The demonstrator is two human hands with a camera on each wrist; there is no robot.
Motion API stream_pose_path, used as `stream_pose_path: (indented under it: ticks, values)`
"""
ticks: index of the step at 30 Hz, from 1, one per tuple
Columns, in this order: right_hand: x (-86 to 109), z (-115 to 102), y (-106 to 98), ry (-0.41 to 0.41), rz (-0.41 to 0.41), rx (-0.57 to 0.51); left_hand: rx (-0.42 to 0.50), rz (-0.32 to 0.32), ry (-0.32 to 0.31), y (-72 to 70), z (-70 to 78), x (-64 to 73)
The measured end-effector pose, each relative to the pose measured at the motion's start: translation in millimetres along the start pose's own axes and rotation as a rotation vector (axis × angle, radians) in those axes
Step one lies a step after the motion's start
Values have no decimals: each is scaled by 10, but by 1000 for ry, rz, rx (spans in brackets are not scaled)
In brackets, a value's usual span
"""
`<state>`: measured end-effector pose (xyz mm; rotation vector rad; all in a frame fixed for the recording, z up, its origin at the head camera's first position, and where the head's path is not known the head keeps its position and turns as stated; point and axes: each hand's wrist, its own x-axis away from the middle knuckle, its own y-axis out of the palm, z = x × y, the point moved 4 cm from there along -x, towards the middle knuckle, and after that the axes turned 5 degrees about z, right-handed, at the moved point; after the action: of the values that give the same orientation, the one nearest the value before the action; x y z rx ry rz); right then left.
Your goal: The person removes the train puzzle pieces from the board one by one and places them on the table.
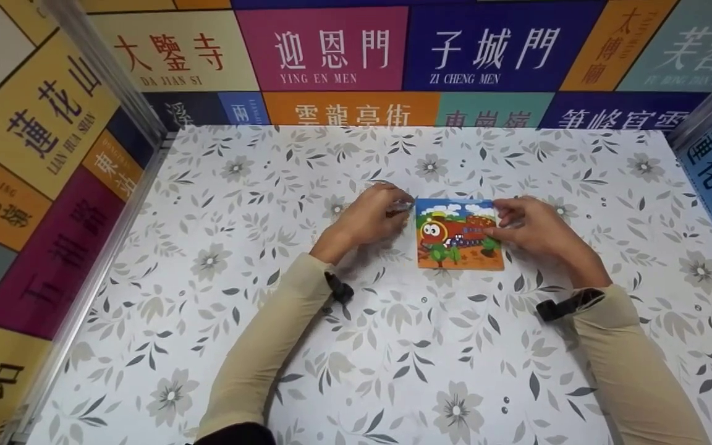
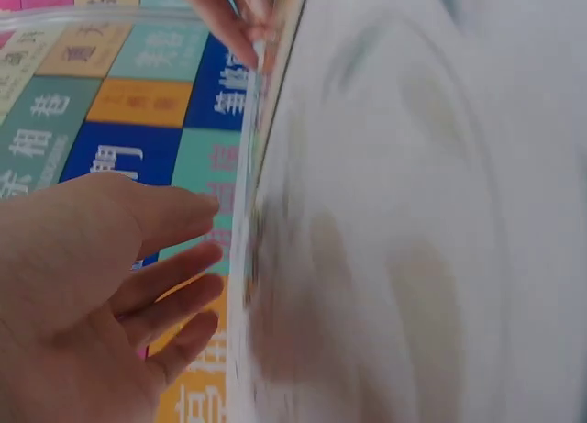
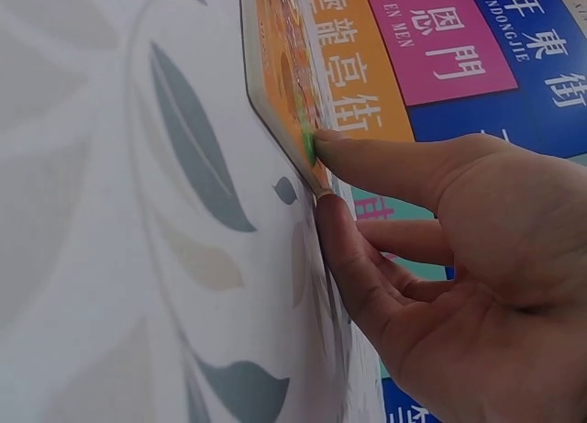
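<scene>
A square picture board (image 1: 449, 253) lies on the table, printed with a cartoon red train, blue sky and orange ground. My right hand (image 1: 538, 227) pinches its right side, thumb on the printed face. In the right wrist view the fingers (image 3: 353, 267) meet the edge of the board (image 3: 275, 65). My left hand (image 1: 376, 215) is beside the board's upper left corner. Seen from the left wrist, that hand (image 2: 83, 285) has loosely bent fingers, apart from the board, and nothing in its grasp.
A white cloth with grey leaves and flowers covers the table (image 1: 387, 364). Upright panels with coloured blocks of Chinese lettering (image 1: 331, 49) stand along the back and both sides. Each sleeve carries a black wrist strap (image 1: 339, 289).
</scene>
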<state>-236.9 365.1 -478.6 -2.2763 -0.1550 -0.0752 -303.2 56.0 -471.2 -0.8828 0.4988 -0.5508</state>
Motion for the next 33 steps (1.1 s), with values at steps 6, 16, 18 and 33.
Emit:
stream_pose_path:
  ticks: [6,16,18,33]
  values:
    - [-15,11,4,-47,-1,5,55,-47,31,160,211,-110]
    - [0,35,21,-38,0,-30,36,-72,7,350,350,-254]
    - [1,39,25,-38,0,-31,12,-69,6,371,379,-278]
    - [1,62,-15,-47,25,-27,-100,-111,-46,436,511,-443]
